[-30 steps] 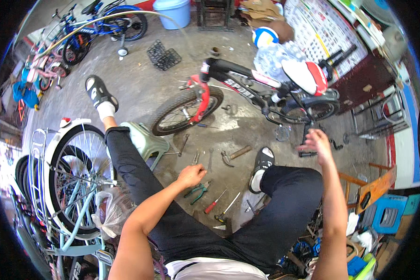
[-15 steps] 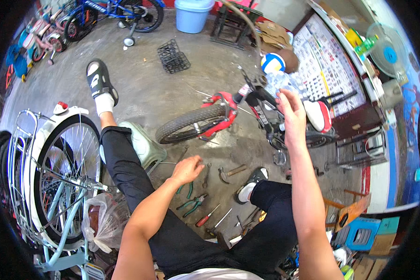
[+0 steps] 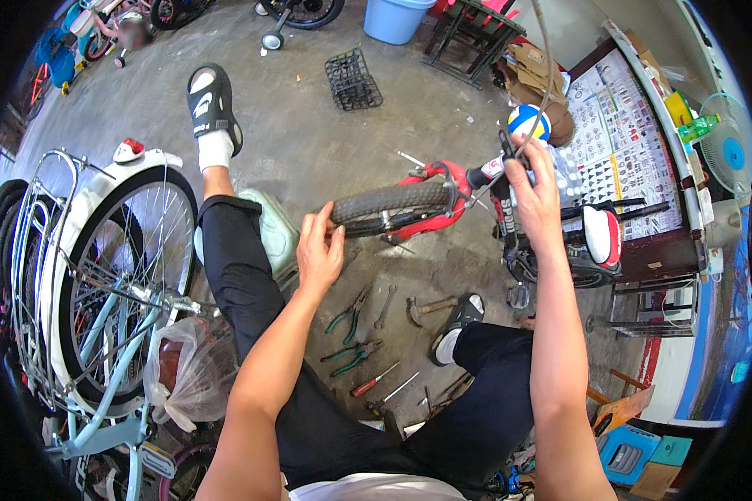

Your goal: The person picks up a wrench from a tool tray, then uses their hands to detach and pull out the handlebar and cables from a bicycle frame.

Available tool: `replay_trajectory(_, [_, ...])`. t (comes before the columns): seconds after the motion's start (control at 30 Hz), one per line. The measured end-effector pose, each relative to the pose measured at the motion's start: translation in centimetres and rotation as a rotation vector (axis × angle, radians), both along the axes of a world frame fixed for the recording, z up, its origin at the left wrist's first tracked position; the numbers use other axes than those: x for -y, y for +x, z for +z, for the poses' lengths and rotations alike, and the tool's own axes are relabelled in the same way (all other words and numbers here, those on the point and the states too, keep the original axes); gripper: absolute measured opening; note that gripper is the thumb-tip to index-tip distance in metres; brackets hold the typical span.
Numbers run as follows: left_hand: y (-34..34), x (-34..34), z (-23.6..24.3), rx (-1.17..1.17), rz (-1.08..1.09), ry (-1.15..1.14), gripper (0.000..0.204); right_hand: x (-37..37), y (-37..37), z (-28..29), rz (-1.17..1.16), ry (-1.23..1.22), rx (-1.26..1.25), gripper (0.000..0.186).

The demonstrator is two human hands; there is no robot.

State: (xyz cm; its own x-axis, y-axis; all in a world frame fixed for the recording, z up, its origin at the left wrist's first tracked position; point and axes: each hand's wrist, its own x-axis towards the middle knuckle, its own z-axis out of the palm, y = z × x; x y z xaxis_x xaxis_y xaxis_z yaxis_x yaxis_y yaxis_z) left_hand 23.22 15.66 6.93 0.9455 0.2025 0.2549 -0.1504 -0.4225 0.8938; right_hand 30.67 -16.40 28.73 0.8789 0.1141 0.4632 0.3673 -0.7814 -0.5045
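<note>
A bicycle with a red fork (image 3: 445, 219) and black frame leans across the middle, its front wheel turned to the left. My left hand (image 3: 319, 253) grips the near end of the black knobbly tire (image 3: 393, 200), fingers and thumb at its edge. Up at the front of the frame, my right hand (image 3: 536, 196) is closed round the dark handlebar stem (image 3: 506, 145); its palm hides part of it. On the floor below lie pliers (image 3: 353, 357), a wrench (image 3: 385, 306), a hammer (image 3: 430, 310) and a red-handled screwdriver (image 3: 374, 380).
A light-blue bicycle's rear wheel (image 3: 129, 284) with a white fender stands close on the left, beside a tied plastic bag (image 3: 188, 371). A pale green stool (image 3: 267, 234) is by my left leg. Farther off are a black wire basket (image 3: 353, 79), a blue bucket (image 3: 395, 18) and a ball (image 3: 529, 123).
My left hand has moved up from above the tools and taken hold of the tire. My right hand has closed on the stem. The whole view has shifted, and the front wheel sits higher.
</note>
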Motion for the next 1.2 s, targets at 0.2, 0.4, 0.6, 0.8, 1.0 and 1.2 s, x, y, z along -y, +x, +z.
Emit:
replay_trajectory(0.2, [0.3, 0.6, -0.6, -0.054, -0.141, -0.020, 0.079, 0.2, 1.5, 0.0, -0.135, 0.101, -0.054, 0.053])
replay_trajectory(0.4, [0.5, 0.5, -1.1, -0.105, -0.140, -0.049, 0.082, 0.0, 2.6, -0.5, -0.218, 0.152, -0.080, 0.056])
replay_trajectory(0.6, [0.9, -0.1, -2.2, -0.143, -0.191, -0.120, 0.074, 0.2, 4.8, -0.8, -0.331, -0.009, -0.078, 0.080])
replay_trajectory(0.8, [0.2, 0.3, -2.4, -0.502, -0.204, 0.111, 0.046, -0.3, 6.7, -0.8, -0.522, -0.058, -0.121, 0.084])
replay_trajectory(1.0, [0.1, 0.6, -3.6, -0.494, -0.363, 0.217, 0.043, -0.2, 7.5, -1.0, -0.517, 0.008, -0.159, 0.089])
replay_trajectory(1.2, [-0.1, 1.1, -3.7, -0.486, -0.415, 0.243, 0.042, -0.3, 7.3, -1.5, -0.412, 0.042, -0.100, 0.086])
